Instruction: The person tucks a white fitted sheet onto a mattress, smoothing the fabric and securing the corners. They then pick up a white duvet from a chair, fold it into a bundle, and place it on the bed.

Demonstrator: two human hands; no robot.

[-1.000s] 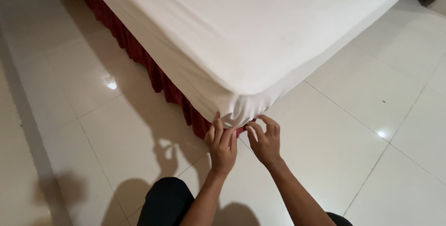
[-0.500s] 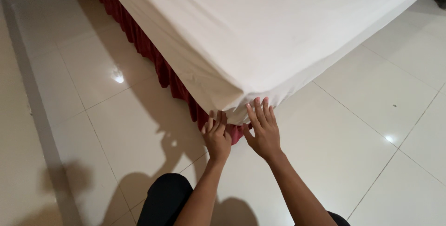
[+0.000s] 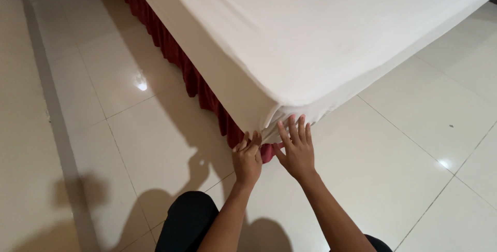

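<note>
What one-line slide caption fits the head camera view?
Both hands, left hand and right hand, press the white sheet at the mattress corner above a red bed skirt.

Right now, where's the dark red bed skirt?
Head view: the dark red bed skirt hangs under the white sheet along the bed's left side, ending at the near corner between the left hand and right hand.

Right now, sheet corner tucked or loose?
Loose: white sheet folds hang bunched at the corner, both hands on them.
</note>
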